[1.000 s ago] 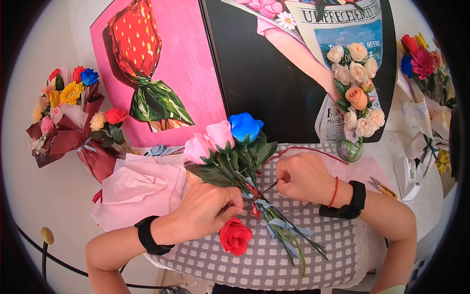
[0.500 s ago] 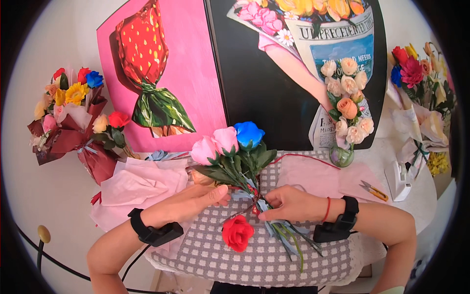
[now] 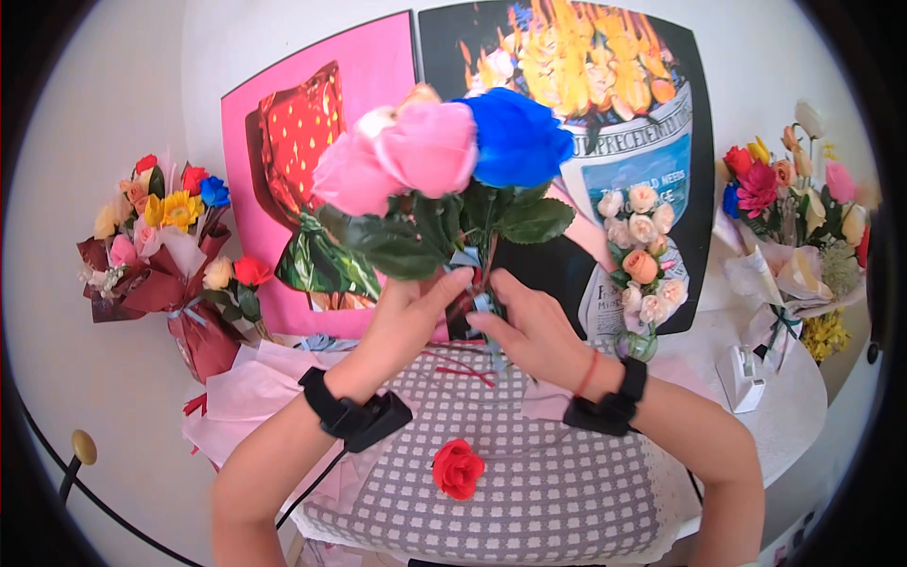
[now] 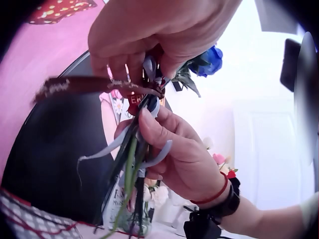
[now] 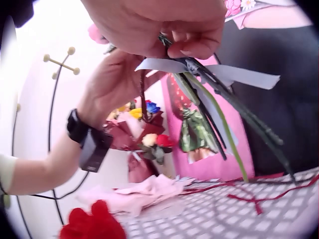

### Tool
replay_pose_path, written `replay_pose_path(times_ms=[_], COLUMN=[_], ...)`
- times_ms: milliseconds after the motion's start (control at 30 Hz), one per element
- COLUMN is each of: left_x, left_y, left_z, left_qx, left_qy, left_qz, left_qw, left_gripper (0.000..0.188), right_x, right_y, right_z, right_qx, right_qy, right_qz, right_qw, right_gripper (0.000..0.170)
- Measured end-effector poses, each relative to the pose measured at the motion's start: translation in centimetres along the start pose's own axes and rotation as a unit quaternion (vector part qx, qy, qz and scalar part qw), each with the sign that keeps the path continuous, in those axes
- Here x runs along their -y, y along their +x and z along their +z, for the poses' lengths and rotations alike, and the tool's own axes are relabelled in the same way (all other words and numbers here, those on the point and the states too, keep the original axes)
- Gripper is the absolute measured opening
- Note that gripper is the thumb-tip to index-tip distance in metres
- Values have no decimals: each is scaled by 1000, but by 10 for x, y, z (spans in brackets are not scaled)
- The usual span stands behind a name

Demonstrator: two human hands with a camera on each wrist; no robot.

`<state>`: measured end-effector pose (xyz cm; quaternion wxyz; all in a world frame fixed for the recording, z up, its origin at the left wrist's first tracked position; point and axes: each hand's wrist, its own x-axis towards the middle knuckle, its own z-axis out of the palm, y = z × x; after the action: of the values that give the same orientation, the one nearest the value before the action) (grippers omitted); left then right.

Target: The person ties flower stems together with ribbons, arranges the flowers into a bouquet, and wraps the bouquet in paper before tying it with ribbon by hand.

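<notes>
Both hands hold a bouquet of artificial roses up above the table. Its heads are pink roses [image 3: 430,146] and a blue rose [image 3: 518,137], with paler blooms partly hidden behind and green leaves below. My left hand [image 3: 411,307] grips the stems just under the leaves. Slightly lower, my right hand [image 3: 534,326] pinches the green stems [image 4: 130,164] between thumb and fingers. Pale blue ribbon [image 5: 244,77] is tied round the stems, its ends sticking out. A dark red ribbon [image 4: 75,87] with lettering hangs from the binding near the left fingers.
A loose red rose head [image 3: 458,470] lies on the checked cloth [image 3: 557,482]. Pink wrapping paper [image 3: 246,387] is at the left, a white tape dispenser [image 3: 742,378] at the right. Wrapped bouquets [image 3: 194,317], a vase of peach roses [image 3: 635,345] and paintings [image 3: 642,302] stand behind.
The bouquet has risen from the cloth towards the camera, now upright in both hands. The hands came together round its stems, and the ribbon ends were let go. The red rose head stayed on the cloth.
</notes>
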<state>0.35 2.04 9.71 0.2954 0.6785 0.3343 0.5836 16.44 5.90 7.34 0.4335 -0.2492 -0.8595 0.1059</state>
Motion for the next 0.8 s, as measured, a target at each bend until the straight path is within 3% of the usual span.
replay_pose_path(times_ms=[100,167,200,233,300,433,500,533,567,633,667,767,800], left_x=[15,27,46,53,92,81,95,168,164,140,122,52,16], left_y=[24,28,32,24,26,17,20,33,32,26,19,-7,-20], left_z=[-1,-1,-2,-3,-18,-20,-28,-67,-66,-47,-34,-2,4], left_qx=[23,13,3,-6,-4,29,60,71,69,52,44,24,70], left_qy=[23,240,247,261,307,307,415,484,485,400,355,219,330], left_qz=[84,68,151,109,270,183,257,111,112,145,160,201,179], left_qw=[996,968,957,959,913,934,871,865,865,904,920,955,924], left_gripper=[23,23,29,32,34,39,39,38,38,35,34,30,35], right_x=[-25,-39,-45,-53,-65,-62,-56,-59,-51,-31,-45,-56,-51], right_y=[21,24,24,24,22,18,15,13,8,-4,-1,-11,0], right_z=[14,22,26,31,37,43,38,41,37,25,35,36,38], right_qx=[-91,-124,-122,-117,-94,-125,-100,-87,-87,-109,-104,-92,-88], right_qy=[-54,-61,-78,-94,-102,-100,-106,-135,-136,-8,33,57,68], right_qz=[-30,-43,-39,-35,-40,-85,-94,-90,-93,-143,-153,-147,-143], right_qw=[994,989,989,988,989,983,985,983,983,984,982,983,983], right_gripper=[25,23,23,23,22,23,22,22,22,28,39,39,40])
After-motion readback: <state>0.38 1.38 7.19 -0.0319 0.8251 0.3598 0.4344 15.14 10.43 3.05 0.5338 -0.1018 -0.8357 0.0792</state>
